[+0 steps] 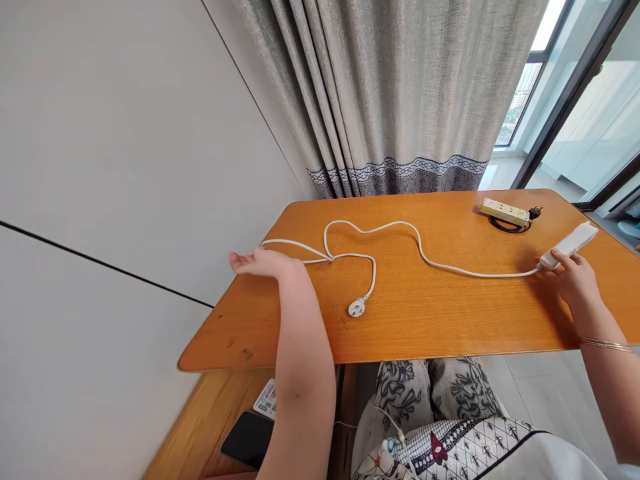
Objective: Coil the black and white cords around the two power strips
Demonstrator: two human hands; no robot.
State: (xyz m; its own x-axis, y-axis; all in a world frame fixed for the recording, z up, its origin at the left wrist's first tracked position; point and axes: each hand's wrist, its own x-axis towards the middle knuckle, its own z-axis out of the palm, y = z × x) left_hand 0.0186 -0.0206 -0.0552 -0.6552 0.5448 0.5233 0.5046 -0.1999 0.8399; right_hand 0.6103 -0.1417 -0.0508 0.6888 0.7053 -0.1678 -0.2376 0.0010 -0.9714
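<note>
A white power strip (575, 244) is in my right hand (575, 277), gripped near the end where its cord enters and tilted up at the far end. Its white cord (400, 224) winds leftward across the table, crosses itself, and forms a long loop. My left hand (263, 261) is at the far end of that loop, by the table's left edge, with its fingers curled around the cord and partly hidden. The three-pin plug (357, 307) on the cord's free end lies on the table left of centre.
The orange wooden table (450, 320) has a wall close on its left and a grey curtain (410, 87) behind. A yellowish power strip (505, 211) with a black cord lies at the back right. A black phone (247, 440) rests on a lower wooden surface.
</note>
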